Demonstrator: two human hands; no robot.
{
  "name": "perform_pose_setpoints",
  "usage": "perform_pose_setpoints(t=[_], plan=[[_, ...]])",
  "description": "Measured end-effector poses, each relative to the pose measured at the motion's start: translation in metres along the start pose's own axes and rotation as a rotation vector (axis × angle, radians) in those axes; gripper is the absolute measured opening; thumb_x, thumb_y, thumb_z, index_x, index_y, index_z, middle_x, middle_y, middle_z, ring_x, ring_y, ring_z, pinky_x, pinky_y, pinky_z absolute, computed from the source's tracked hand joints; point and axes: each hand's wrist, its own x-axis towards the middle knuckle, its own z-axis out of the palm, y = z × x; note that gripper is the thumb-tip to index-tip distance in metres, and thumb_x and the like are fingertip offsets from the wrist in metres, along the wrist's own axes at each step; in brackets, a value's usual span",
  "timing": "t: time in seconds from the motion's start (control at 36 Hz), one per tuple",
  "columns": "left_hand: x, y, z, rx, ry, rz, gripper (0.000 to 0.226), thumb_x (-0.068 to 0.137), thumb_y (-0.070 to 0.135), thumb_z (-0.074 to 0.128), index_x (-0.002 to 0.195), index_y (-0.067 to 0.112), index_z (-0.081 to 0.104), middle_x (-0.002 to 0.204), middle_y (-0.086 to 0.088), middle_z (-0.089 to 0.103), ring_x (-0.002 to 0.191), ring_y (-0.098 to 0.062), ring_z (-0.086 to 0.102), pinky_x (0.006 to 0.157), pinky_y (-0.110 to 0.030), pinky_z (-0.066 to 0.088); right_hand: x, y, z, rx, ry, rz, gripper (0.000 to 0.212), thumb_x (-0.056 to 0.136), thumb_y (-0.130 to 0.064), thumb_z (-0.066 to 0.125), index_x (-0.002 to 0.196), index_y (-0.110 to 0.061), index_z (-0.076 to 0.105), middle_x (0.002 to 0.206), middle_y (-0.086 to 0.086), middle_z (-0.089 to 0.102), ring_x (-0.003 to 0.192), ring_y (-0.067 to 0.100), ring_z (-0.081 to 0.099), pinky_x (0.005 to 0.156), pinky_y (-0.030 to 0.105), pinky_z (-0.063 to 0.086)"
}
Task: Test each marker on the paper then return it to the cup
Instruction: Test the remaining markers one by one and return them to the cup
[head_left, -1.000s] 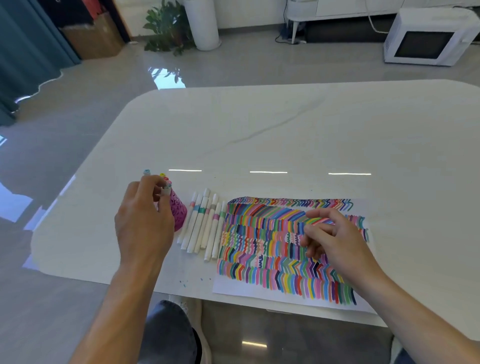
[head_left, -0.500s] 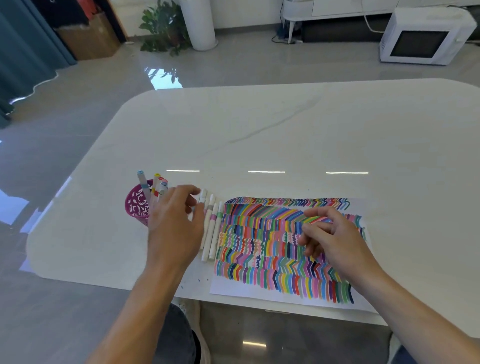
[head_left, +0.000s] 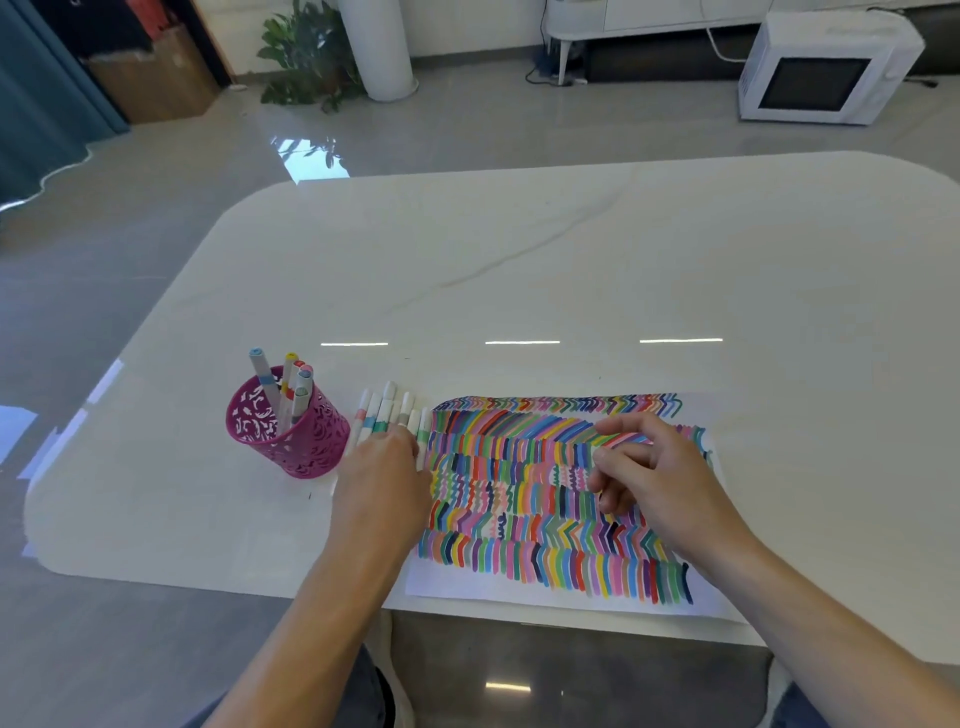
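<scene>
Magenta cup (head_left: 311, 447), wall pierced with a cut-out pattern, stands upright on the white marble-look surface (head_left: 519, 260), near its front left corner.

Standing markers (head_left: 291, 387): about five in the cup, caps up, leaning slightly. Cap colours seen: pale blue, yellow, red, pink, grey-blue.

Loose markers (head_left: 382, 410): a row of about six white barrels with coloured bands, lying flat just to the right of the cup, side by side, long axes pointing away from the person. Only their far ends show.

Left hand (head_left: 382, 486): just right of the cup and a little nearer the person, palm down over the near part of the loose markers. Fingertips sit on the row. Fingers are hidden under the back of the hand, so I cannot tell whether any marker is grasped.

Paper (head_left: 545, 587): lies flat to the right of the cup, directly past the loose markers. Nearly all of it is filled with rows of short multicoloured strokes and zigzags. A white margin shows along the near edge.

Right hand (head_left: 665, 483): well to the right of the cup, resting on the paper. Fingers loosely curled, index reaching toward the cup; nothing seen in the grasp, so released.

Far beyond the cup, on the grey floor: potted plant (head_left: 306, 57) and, off to the right, a white microwave (head_left: 821, 73).
</scene>
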Motion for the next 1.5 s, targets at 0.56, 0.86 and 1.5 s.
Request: perform_pose_setpoints(t=[0.56, 0.86, 1.5], plan=[[-0.004, 0.027, -0.01, -0.114, 0.152, 0.008, 0.026, 0.091, 0.022, 0.061, 0.115, 0.013, 0.064, 0.106, -0.001, 0.069, 0.085, -0.015, 0.055, 0.079, -0.03, 0.044, -0.002, 0.002, -0.009, -0.021, -0.016, -0.016, 0.01, 0.102, -0.015, 0.06, 0.111, -0.021, 0.062, 0.077, 0.003, 0.076, 0.063, 0.019, 0.07, 0.062, 0.026, 0.056], [-0.022, 0.073, -0.006, -0.564, -0.099, 0.135, 0.022, 0.09, 0.024, 0.068, 0.11, 0.029, 0.064, 0.084, 0.015, 0.065, 0.076, 0.0, 0.063, 0.065, -0.012, 0.053, -0.009, 0.0, -0.014, -0.064, -0.052, -0.088, 0.009, 0.099, -0.025, 0.064, 0.102, -0.024, 0.073, 0.083, -0.004, 0.077, 0.07, 0.016, 0.073, 0.066, 0.027, 0.061], [-0.028, 0.128, 0.011, -0.917, -0.461, 0.3, 0.016, 0.087, 0.029, 0.078, 0.099, 0.02, 0.074, 0.083, 0.001, 0.076, 0.075, -0.015, 0.074, 0.075, -0.038, 0.062, -0.015, 0.011, -0.056, 0.05, 0.039, -0.053, 0.016, 0.103, -0.024, 0.058, 0.094, -0.015, 0.069, 0.084, 0.0, 0.078, 0.076, 0.017, 0.077, 0.069, 0.028, 0.061]])
